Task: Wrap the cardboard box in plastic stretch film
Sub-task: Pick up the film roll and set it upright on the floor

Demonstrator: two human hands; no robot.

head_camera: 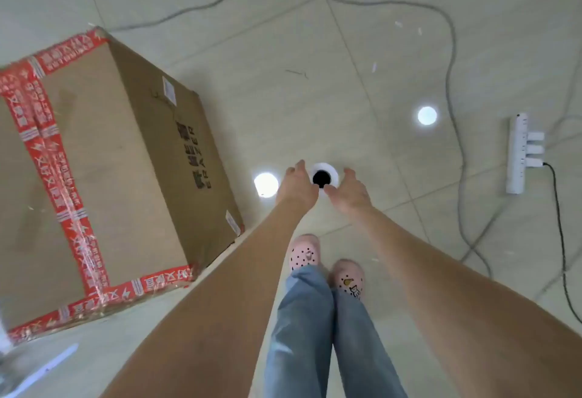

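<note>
A large cardboard box (104,161) sealed with red printed tape stands on the tiled floor at the left. A roll of stretch film (324,177) stands upright on the floor ahead of my feet, seen from above as a white ring around a dark core. My left hand (296,191) is close against its left side and my right hand (348,194) against its right side. On both hands the fingers are stretched out and apart, not curled around the roll. The roll's body is hidden beneath my hands.
A white power strip (516,153) with plugs lies on the floor at the right. Grey cables (450,60) loop across the far floor, and a black cable (563,255) runs down the right side. My feet in pink clogs (327,268) stand just behind the roll.
</note>
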